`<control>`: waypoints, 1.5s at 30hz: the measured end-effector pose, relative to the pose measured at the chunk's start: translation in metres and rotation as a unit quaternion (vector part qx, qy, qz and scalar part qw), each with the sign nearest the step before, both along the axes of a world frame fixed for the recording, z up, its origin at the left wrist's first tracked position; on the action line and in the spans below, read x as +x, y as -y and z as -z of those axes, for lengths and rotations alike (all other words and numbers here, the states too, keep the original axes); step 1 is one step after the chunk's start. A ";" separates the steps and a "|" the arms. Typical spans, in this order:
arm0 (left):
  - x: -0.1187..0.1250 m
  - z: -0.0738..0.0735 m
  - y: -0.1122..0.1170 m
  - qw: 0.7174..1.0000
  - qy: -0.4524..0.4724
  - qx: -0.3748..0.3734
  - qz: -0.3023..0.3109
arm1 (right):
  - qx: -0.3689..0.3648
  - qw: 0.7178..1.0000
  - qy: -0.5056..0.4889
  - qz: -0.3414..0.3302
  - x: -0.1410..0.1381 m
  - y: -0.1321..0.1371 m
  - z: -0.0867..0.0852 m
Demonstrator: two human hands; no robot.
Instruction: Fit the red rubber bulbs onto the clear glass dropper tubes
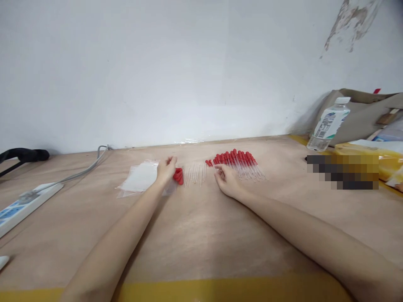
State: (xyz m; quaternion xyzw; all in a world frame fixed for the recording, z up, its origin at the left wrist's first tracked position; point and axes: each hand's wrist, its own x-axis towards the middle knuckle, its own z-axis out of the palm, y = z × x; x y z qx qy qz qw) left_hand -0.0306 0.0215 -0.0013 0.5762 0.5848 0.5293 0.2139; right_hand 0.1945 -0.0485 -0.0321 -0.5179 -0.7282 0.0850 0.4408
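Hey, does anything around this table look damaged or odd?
Yes: the pale wall has a rough brown patch at upper right, where its surface seems to have peeled. The bottle below looks tilted, perhaps from lens distortion.

Head-worn view, forward and down over table (189, 235) to wall (170, 75); left hand (165, 170), right hand (229, 181) mid-distance.

No wording can be read. Print on the far-right bottle's (319, 143) label (327, 124) is too small.
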 end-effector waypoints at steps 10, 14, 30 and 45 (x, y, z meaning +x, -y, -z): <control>-0.020 0.000 0.043 0.958 -0.272 0.077 0.045 | 0.038 0.998 0.045 -0.036 0.032 0.039 0.001; -0.019 0.005 0.048 0.943 -0.322 0.075 0.024 | 0.032 0.997 0.051 -0.044 0.031 0.038 0.001; 0.015 0.003 0.088 0.950 -0.229 0.069 0.203 | 0.052 0.998 0.015 -0.025 0.032 0.037 0.000; 0.035 0.021 0.104 0.933 -0.201 0.066 0.291 | 0.073 0.991 0.063 -0.096 0.021 0.056 -0.008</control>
